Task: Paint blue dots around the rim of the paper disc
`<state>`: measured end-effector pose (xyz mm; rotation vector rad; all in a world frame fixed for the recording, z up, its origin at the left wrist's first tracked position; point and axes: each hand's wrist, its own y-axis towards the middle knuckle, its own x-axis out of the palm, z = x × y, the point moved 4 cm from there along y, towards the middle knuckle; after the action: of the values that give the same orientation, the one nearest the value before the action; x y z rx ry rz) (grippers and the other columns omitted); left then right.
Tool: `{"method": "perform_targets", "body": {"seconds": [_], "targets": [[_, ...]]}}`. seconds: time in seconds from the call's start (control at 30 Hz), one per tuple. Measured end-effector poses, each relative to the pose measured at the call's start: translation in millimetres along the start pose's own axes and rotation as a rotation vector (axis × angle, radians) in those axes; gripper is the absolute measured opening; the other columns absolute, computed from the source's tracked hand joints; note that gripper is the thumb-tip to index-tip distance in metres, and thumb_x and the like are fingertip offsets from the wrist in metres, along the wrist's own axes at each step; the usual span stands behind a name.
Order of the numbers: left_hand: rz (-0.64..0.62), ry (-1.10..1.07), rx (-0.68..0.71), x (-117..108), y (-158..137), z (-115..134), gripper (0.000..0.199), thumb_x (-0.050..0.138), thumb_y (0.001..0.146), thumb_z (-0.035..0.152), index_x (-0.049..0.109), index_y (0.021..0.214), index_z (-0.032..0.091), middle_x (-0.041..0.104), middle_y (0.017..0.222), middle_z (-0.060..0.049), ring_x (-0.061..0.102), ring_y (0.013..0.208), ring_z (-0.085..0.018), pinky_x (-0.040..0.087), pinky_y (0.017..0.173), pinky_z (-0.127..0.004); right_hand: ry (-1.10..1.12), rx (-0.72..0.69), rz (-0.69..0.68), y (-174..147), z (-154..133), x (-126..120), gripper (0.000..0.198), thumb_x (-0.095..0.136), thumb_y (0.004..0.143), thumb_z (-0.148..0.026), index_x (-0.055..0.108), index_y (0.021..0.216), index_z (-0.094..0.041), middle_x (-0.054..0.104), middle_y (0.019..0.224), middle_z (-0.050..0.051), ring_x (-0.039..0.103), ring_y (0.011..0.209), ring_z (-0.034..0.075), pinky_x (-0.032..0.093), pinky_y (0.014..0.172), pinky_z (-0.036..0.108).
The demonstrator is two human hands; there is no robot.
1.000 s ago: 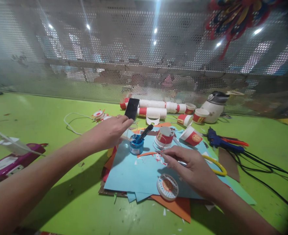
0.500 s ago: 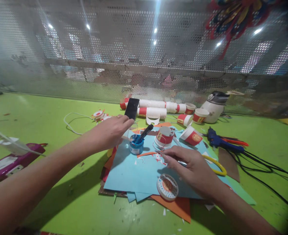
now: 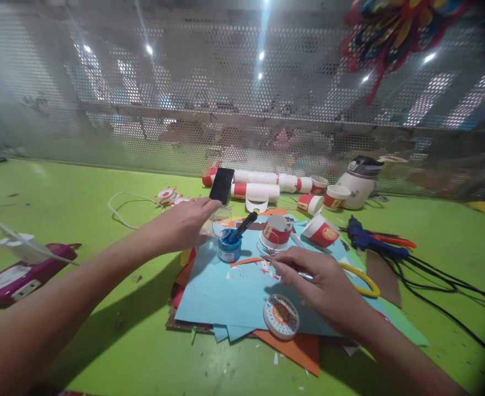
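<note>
No writing can be read: the red-and-white paper cup (image 3: 276, 230) on the far part of the blue paper (image 3: 215, 294) bears a gold label, the blue jar (image 3: 229, 252) a pale one, and the round lid (image 3: 281, 317) on the near part a printed emblem, all too small or blurred to make out. The right hand (image 3: 323, 278) has its thumb and fingers together, clamped on a slim silvery tool (image 3: 306, 276) just above the paper; whether the tool's tip meets the small red and white scraps (image 3: 266, 268) beneath cannot be told. An orange strip (image 3: 246, 261) lies just left of those scraps, right of the jar. The left hand (image 3: 180, 226) reaches in from the left, beside the jar and a clear round piece (image 3: 222, 221); its fingertips are partly hidden, so I cannot tell whether they grip the piece. A black marker (image 3: 246, 224) leans out of the jar. Half a second ago the left fingers overlapped the bottom of the phone (image 3: 221, 185); now they sit slightly lower and farther left, and more of the clear piece shows. The right hand's pinch is unchanged.
</note>
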<state>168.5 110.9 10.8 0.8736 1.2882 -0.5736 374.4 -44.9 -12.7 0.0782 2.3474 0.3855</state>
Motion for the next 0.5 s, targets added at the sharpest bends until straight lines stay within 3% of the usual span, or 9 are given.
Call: {"method": "perform_targets", "body": {"seconds": [0.17, 0.3, 0.33, 0.4, 0.5], "targets": [[0.096, -0.221, -0.116, -15.6, 15.4, -36.1, 0.059, 0.075, 0.071, 0.030, 0.056, 0.126, 0.023, 0.067, 0.125, -0.009, 0.064, 0.110, -0.031, 0.050, 0.092, -0.041, 0.000, -0.015, 0.010, 0.3, 0.2, -0.1, 0.026, 0.051, 0.097, -0.033, 0.072, 0.094, -0.018, 0.073, 0.088, 0.005, 0.065, 0.077, 0.017, 0.048, 0.066, 0.029], [0.205, -0.391, -0.310, -31.1, 46.9, -95.8, 0.059, 0.085, 0.068, 0.039, 0.062, 0.117, 0.016, 0.070, 0.118, -0.011, 0.066, 0.107, -0.027, 0.052, 0.094, -0.039, 0.001, 0.003, -0.001, 0.7, 4.0, 0.9, 0.027, 0.050, 0.098, -0.037, 0.071, 0.092, -0.020, 0.072, 0.084, 0.003, 0.064, 0.074, 0.017, 0.048, 0.066, 0.028], [0.240, -0.429, -0.380, -33.0, 55.5, -113.3, 0.059, 0.084, 0.073, 0.037, 0.060, 0.121, 0.014, 0.069, 0.118, -0.011, 0.067, 0.106, -0.026, 0.053, 0.093, -0.038, 0.004, 0.005, -0.001, 1.0, 5.3, 1.2, 0.027, 0.050, 0.098, -0.037, 0.070, 0.091, -0.020, 0.072, 0.084, 0.003, 0.065, 0.075, 0.017, 0.048, 0.066, 0.029], [0.301, -0.482, -0.533, -32.8, 71.6, -146.7, 0.041, 0.068, 0.091, 0.035, 0.058, 0.125, 0.015, 0.067, 0.119, -0.010, 0.067, 0.101, -0.023, 0.056, 0.088, -0.043, 0.012, 0.010, 0.004, 1.6, 8.4, 1.8, 0.028, 0.049, 0.098, -0.038, 0.069, 0.089, -0.021, 0.072, 0.087, 0.003, 0.065, 0.077, 0.017, 0.049, 0.068, 0.029], [0.396, -0.494, -0.764, -24.6, 91.2, -185.0, 0.035, 0.062, 0.096, 0.033, 0.058, 0.126, 0.016, 0.062, 0.124, -0.010, 0.065, 0.104, -0.024, 0.057, 0.087, -0.045, 0.004, 0.010, -0.002, 2.2, 13.3, 3.2, 0.029, 0.047, 0.098, -0.038, 0.068, 0.089, -0.021, 0.073, 0.089, 0.004, 0.066, 0.080, 0.018, 0.050, 0.069, 0.030]]}}
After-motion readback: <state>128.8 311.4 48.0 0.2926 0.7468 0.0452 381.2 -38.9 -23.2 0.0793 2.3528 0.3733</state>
